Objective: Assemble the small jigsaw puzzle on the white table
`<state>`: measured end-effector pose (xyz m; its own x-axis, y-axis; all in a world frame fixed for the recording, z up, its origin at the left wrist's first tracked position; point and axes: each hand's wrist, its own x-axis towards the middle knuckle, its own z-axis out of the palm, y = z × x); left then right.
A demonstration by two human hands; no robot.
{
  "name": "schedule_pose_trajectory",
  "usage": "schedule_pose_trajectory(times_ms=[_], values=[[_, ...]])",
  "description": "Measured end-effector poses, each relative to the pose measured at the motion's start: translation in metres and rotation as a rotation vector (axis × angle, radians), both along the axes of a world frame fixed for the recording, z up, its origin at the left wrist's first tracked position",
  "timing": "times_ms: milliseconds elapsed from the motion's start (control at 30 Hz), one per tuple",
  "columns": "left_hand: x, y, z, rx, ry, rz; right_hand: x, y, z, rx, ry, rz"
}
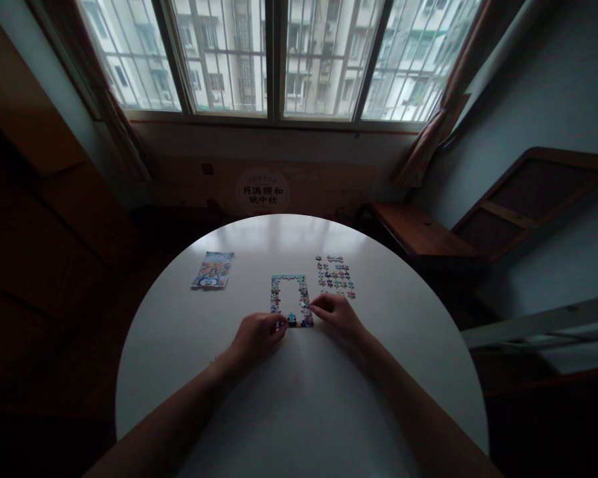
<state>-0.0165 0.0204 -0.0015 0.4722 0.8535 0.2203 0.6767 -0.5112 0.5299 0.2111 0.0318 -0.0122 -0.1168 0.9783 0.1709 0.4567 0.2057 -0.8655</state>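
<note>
A small jigsaw puzzle frame (290, 293), only its border assembled, lies on the round white table (299, 398). My left hand (257, 336) rests at the frame's lower left corner, fingers curled and pinched on its bottom edge. My right hand (337, 314) sits at the lower right corner, fingers closed against the frame's side. Whether either hand holds a loose piece is too small to tell. Several loose puzzle pieces (335, 275) are laid out in rows just right of the frame, beyond my right hand.
A colourful picture card or packet (212, 269) lies at the table's left. A wooden bench (418, 232) and leaning wooden frame (533, 199) stand to the right. A barred window (279, 56) with curtains fills the back wall; a dark cabinet is on the left.
</note>
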Motion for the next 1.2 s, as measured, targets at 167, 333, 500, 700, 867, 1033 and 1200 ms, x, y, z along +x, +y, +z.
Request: schedule_pose_trajectory(times_ms=[167,333,500,700,867,1033,1200], values=[[-0.0004,-0.0008,-0.0008,0.001,0.015,-0.049,-0.0014,-0.0011,0.0016,-0.006,-0.021,0.007],[-0.0016,-0.0001,-0.0026,-0.02,-0.011,-0.085,-0.0016,-0.0013,0.0019,-0.004,-0.088,0.03],[-0.0015,-0.0016,0.0012,-0.026,0.0,-0.079,-0.0031,-0.0029,0.0032,0.025,-0.162,0.066],[-0.0014,-0.0019,0.0025,-0.04,0.031,-0.088,-0.0043,-0.004,0.004,0.045,-0.207,0.092],[-0.0018,-0.0025,0.0032,-0.042,0.04,-0.09,-0.0045,-0.0047,0.0044,0.052,-0.225,0.099],[-0.0022,-0.002,0.0023,-0.044,0.038,-0.1,-0.005,-0.005,0.0056,0.073,-0.247,0.112],[-0.0021,-0.0014,0.0008,-0.037,0.043,-0.107,-0.0049,-0.0051,0.0058,0.095,-0.248,0.125]])
